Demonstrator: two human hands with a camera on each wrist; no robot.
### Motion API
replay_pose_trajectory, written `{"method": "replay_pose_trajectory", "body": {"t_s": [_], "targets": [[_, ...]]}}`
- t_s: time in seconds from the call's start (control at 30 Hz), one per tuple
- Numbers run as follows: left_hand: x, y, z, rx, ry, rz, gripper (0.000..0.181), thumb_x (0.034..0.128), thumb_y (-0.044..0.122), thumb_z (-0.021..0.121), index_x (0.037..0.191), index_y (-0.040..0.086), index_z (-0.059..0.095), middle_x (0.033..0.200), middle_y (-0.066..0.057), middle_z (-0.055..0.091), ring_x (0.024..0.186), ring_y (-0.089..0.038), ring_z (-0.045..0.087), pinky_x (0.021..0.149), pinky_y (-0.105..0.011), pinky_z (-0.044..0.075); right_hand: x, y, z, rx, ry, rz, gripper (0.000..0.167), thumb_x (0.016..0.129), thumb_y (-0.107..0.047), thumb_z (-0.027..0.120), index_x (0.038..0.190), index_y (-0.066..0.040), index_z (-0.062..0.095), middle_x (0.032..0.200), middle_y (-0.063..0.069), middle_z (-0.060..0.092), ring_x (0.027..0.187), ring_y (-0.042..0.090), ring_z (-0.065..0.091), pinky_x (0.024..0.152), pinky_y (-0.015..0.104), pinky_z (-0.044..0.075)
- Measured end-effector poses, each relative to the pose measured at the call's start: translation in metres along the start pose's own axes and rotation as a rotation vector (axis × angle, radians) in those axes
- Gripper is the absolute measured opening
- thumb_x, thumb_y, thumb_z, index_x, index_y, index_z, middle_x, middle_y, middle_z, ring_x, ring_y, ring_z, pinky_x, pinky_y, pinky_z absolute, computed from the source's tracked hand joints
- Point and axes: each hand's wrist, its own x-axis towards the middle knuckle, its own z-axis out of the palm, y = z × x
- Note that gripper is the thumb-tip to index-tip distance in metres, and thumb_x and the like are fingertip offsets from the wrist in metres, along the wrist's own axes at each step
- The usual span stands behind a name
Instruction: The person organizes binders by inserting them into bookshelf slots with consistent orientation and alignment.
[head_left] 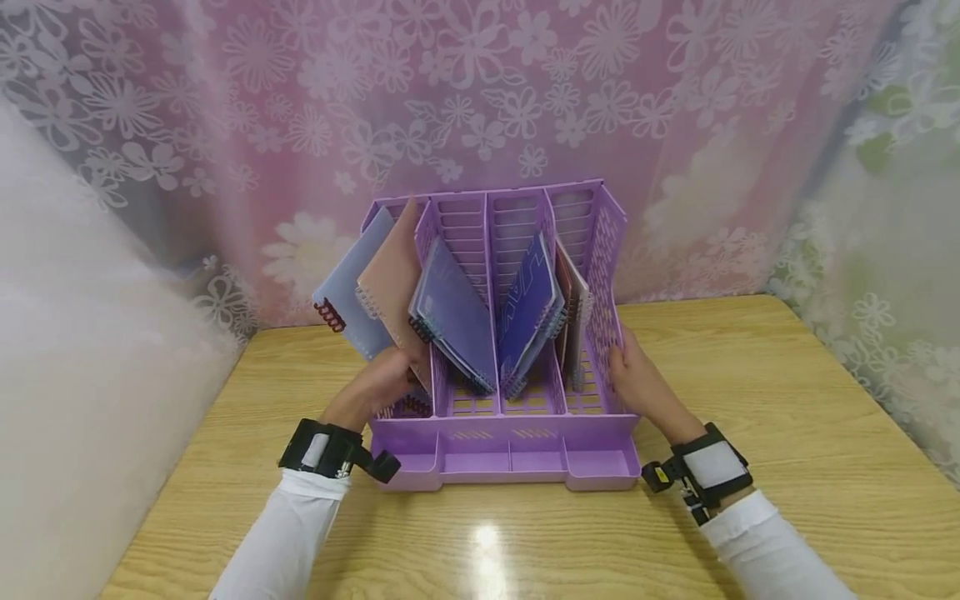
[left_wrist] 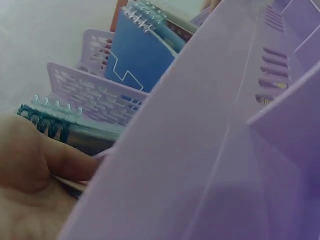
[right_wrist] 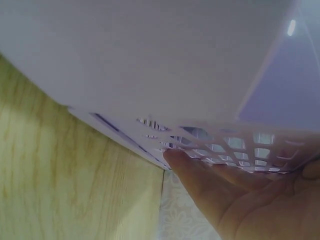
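A purple desk organizer (head_left: 502, 421) stands on the table, with upright compartments and a low front tray. My left hand (head_left: 382, 383) grips its left side, where a light blue spiral notebook (head_left: 360, 279) and a peach one (head_left: 397, 275) lean out to the left. Part of that grip hides behind the notebooks; the left wrist view shows the thumb (left_wrist: 70, 160) curled near a thin edge. On the opposite side, my right hand (head_left: 641, 379) holds the perforated side wall (right_wrist: 235, 145), fingers against its outer face. Greyish-blue notebooks (head_left: 457, 317) and dark blue ones (head_left: 528, 304) slant in the middle compartments.
A brown-and-white group of notebooks (head_left: 576, 312) leans in the right compartment. The wooden table (head_left: 750, 400) extends around the organizer. Behind it hangs a pink floral curtain (head_left: 480, 100), with pale cloth (head_left: 90, 350) along the left side.
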Motion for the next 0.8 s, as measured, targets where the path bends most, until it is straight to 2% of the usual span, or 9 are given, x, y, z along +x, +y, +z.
{"method": "replay_pose_trajectory", "body": {"t_s": [0.07, 0.1, 0.13, 0.27, 0.4, 0.47, 0.53, 0.67, 0.8], "targets": [[0.001, 0.0, 0.001, 0.017, -0.021, -0.035, 0.017, 0.0904, -0.005, 0.038, 0.077, 0.005, 0.042, 0.084, -0.002, 0.043, 0.081, -0.012, 0.047, 0.081, -0.029, 0.042, 0.001, 0.001, 0.0, 0.003, 0.001, -0.006, 0.049, 0.103, -0.007, 0.022, 0.147, 0.01, 0.009, 0.138, 0.041, 0.03, 0.124, 0.052, 0.037, 0.101, 0.061, 0.031], [0.002, 0.0, 0.002, -0.071, -0.022, -0.07, 0.015, 0.0921, -0.001, 0.034, 0.08, 0.005, 0.04, 0.087, -0.003, 0.042, 0.084, -0.014, 0.047, 0.084, -0.033, 0.041, 0.001, 0.001, 0.0, 0.006, -0.001, -0.007, 0.049, 0.103, -0.007, 0.022, 0.147, 0.009, 0.009, 0.138, 0.04, 0.03, 0.123, 0.052, 0.038, 0.101, 0.061, 0.032], [0.003, 0.0, 0.002, -0.072, -0.021, -0.071, 0.014, 0.0918, -0.001, 0.035, 0.08, 0.005, 0.04, 0.09, -0.004, 0.042, 0.086, -0.014, 0.047, 0.087, -0.034, 0.04, 0.001, 0.002, 0.0, 0.006, 0.0, -0.01, 0.049, 0.103, -0.007, 0.021, 0.147, 0.009, 0.009, 0.138, 0.04, 0.03, 0.123, 0.052, 0.038, 0.1, 0.061, 0.033], [0.0, -0.001, 0.003, 0.026, 0.014, -0.055, 0.01, 0.0935, 0.002, 0.037, 0.086, 0.004, 0.044, 0.099, -0.004, 0.043, 0.096, -0.015, 0.045, 0.098, -0.041, 0.034, 0.001, 0.002, 0.001, 0.01, -0.004, -0.005, 0.049, 0.103, -0.007, 0.022, 0.147, 0.009, 0.01, 0.138, 0.04, 0.031, 0.122, 0.052, 0.039, 0.099, 0.061, 0.035], [-0.014, 0.0, 0.003, 0.242, 0.092, 0.047, 0.007, 0.0926, 0.005, 0.046, 0.093, 0.001, 0.051, 0.096, -0.006, 0.047, 0.096, -0.019, 0.045, 0.093, -0.039, 0.035, -0.001, 0.0, 0.002, 0.021, -0.013, 0.008, 0.049, 0.102, -0.007, 0.022, 0.147, 0.01, 0.01, 0.137, 0.041, 0.031, 0.122, 0.053, 0.039, 0.1, 0.061, 0.034], [-0.023, 0.004, 0.003, 0.322, 0.127, 0.107, 0.015, 0.0929, 0.008, 0.049, 0.103, -0.003, 0.053, 0.1, -0.011, 0.051, 0.099, -0.021, 0.046, 0.093, -0.039, 0.037, -0.002, -0.002, 0.002, 0.023, -0.015, 0.013, 0.049, 0.103, -0.007, 0.022, 0.147, 0.01, 0.009, 0.137, 0.041, 0.031, 0.121, 0.053, 0.04, 0.099, 0.061, 0.035], [-0.033, 0.008, 0.002, 0.357, 0.134, 0.137, 0.027, 0.0937, 0.01, 0.051, 0.116, -0.005, 0.052, 0.111, -0.016, 0.054, 0.106, -0.024, 0.048, 0.096, -0.04, 0.038, -0.002, -0.002, 0.002, 0.01, -0.012, 0.016, 0.049, 0.103, -0.007, 0.022, 0.147, 0.01, 0.009, 0.137, 0.041, 0.031, 0.121, 0.053, 0.04, 0.098, 0.061, 0.035], [-0.051, 0.012, -0.004, 0.357, 0.078, 0.138, 0.045, 0.0966, 0.009, 0.048, 0.135, -0.011, 0.04, 0.128, -0.028, 0.051, 0.122, -0.034, 0.046, 0.103, -0.045, 0.038, -0.001, -0.001, 0.001, -0.015, -0.004, 0.018, 0.049, 0.103, -0.008, 0.022, 0.147, 0.009, 0.01, 0.138, 0.04, 0.032, 0.121, 0.051, 0.041, 0.098, 0.06, 0.036], [-0.064, 0.009, -0.012, 0.247, 0.042, 0.094, 0.048, 0.0977, 0.004, 0.045, 0.139, -0.015, 0.03, 0.132, -0.034, 0.045, 0.122, -0.041, 0.047, 0.097, -0.038, 0.045, 0.0, 0.001, 0.0, 0.001, -0.011, 0.02, 0.049, 0.103, -0.008, 0.022, 0.147, 0.009, 0.009, 0.136, 0.041, 0.033, 0.119, 0.051, 0.043, 0.097, 0.06, 0.037]]}}
